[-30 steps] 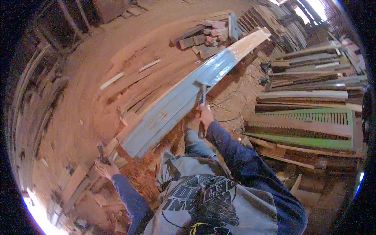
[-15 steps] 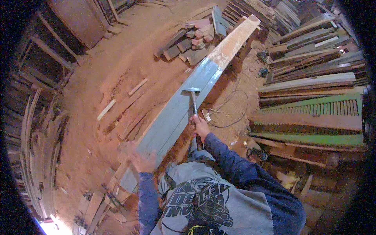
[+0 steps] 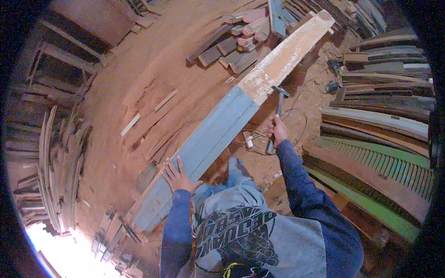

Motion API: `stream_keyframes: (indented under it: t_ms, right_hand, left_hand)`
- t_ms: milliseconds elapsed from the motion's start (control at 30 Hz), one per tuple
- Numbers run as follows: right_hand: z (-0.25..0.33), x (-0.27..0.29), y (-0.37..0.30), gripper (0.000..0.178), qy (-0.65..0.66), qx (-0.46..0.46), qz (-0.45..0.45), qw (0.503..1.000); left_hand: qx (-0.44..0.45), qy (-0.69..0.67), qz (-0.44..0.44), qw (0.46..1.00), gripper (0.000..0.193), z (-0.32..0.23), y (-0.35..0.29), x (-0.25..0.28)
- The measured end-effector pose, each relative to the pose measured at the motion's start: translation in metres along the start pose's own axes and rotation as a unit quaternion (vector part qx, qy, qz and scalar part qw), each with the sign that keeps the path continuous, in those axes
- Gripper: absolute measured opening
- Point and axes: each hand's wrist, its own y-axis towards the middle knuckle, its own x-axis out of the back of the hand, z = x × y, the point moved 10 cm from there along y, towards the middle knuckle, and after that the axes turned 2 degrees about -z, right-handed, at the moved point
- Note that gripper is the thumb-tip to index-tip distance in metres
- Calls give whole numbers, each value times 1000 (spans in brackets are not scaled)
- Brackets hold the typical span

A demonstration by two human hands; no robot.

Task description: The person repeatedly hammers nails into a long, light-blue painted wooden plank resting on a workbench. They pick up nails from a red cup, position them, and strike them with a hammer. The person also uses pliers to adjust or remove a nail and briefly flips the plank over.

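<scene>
From afar I see the blue board [image 3: 211, 132] laid along the bench [image 3: 294, 55], whose far end is bare, my left hand [image 3: 178, 177] spread wide on the board, right hand [image 3: 278, 129] gripping a hammer [image 3: 279, 106].

Woodworking shop. Evidence: reddish-brown, dust-covered floor [image 3: 106, 143]; heap of short, squared grey-and-pink wooden blocks [image 3: 229, 45] at 12 o'clock; grey, metal-headed hammer [image 3: 278, 109] at 1; long, weathered wooden boards [image 3: 389, 99] in rows at 3; green, slatted wooden panel [image 3: 373, 156] at 4; thin, grey-brown wooden planks [image 3: 58, 185] stacked at 9.
</scene>
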Motion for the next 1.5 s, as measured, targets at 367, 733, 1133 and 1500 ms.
stream_keyframes:
  t_ms: [367,733,1133,1500]
  right_hand:
    - [-36,-17,-82,32,-1,-89,86,992]
    - [28,14,-5,58,-369,161,-23,915]
    - [66,-44,100,56,-382,308,64,869]
    - [107,-68,120,54,-388,234,157,878]
  left_hand:
    - [0,-4,-30,1000,139,9,1,-11]
    - [7,-26,26,999,134,-4,-6,-27]
    - [-32,-75,61,995,129,-30,-5,-25]
    - [-62,-180,205,960,127,0,36,-40]
